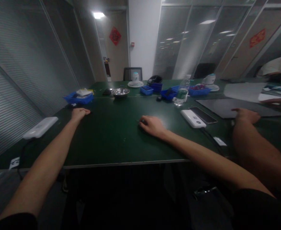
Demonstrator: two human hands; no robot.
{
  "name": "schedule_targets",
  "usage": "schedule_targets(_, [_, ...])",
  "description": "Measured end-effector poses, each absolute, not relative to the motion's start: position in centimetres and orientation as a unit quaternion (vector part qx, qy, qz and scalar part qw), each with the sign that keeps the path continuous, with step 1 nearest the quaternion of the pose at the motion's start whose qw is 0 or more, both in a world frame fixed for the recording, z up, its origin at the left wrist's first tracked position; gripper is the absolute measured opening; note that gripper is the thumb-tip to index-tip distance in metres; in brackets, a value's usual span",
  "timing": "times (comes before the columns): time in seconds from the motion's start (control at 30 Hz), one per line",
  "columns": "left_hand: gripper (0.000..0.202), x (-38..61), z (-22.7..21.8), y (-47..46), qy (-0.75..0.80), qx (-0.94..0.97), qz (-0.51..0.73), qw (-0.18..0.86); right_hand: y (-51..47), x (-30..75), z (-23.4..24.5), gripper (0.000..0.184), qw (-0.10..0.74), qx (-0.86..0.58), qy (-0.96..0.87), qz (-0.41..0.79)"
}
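- Two bare hands rest over the green desk (111, 137), well apart, with both forearms reaching in from the near side.
- The left hand (79, 113) is at the left part of the desk, its fingers pinched nearly together at the tips; a dark sliver (91, 112) shows there, too small and blurred to name.
- The right hand (153, 125) lies low near the middle of the desk, fingers curled inward around a dark piece (144, 121), mostly hidden by the hand, so what it is I cannot tell.
- Just beyond the left hand stands a blue tray (80, 101) with pale packets in it; nearer the left edge lies a white power bank (41, 127) with a dark cable.
- Farther back, between the hands, sits a metal bowl (116, 94) with small bits inside.
- Beyond the right hand, a small blue box (146, 91) and other blue containers stand near a clear bottle (181, 94), upright.
- To the right hand's right, a second white device (193, 119) lies just beside a dark phone (203, 115).
- Farther right, a co-worker's hand (247, 115) reaches over a dark flat panel (217, 106); another person's pale sleeve (271, 68) shows at the far right.
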State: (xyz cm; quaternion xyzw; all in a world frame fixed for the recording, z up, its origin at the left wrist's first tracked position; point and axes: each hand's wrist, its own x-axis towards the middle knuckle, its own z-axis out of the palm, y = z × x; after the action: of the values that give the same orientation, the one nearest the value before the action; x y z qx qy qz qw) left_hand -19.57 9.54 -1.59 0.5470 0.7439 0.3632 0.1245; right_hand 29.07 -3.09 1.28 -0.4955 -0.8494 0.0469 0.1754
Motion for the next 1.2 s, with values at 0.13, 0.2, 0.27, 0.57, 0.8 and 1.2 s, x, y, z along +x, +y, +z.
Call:
schedule_targets(0.13, [0.030,-19.3,-1.6,10.0,0.754,0.483,0.413,0.164,-3.0,29.1,1.3,0.031,0.172,-0.496,-0.850,0.050])
schedule_targets(0.2, [0.029,-19.2,-1.6,10.0,0.753,0.477,0.418,0.173,-3.0,29.2,1.3,0.031,0.172,-0.493,-0.851,0.053])
schedule_targets(0.27, [0.030,-19.2,-1.5,10.0,0.752,0.474,0.420,0.184,-3.0,29.2,1.2,0.031,0.173,-0.492,-0.852,0.052])
schedule_targets(0.57, [0.031,-19.3,-1.4,10.3,0.763,0.460,0.411,0.195,-3.3,29.1,1.5,0.031,0.163,-0.494,-0.852,0.057])
schedule_targets(0.8, [0.019,-19.4,-1.7,10.2,0.761,0.468,0.406,0.190,-3.1,29.1,1.3,0.032,0.164,-0.492,-0.854,0.050])
schedule_targets(1.2, [0.022,-17.7,-0.8,8.0,0.721,0.569,0.353,0.181,-3.2,29.1,1.5,0.031,0.164,-0.479,-0.861,0.057])
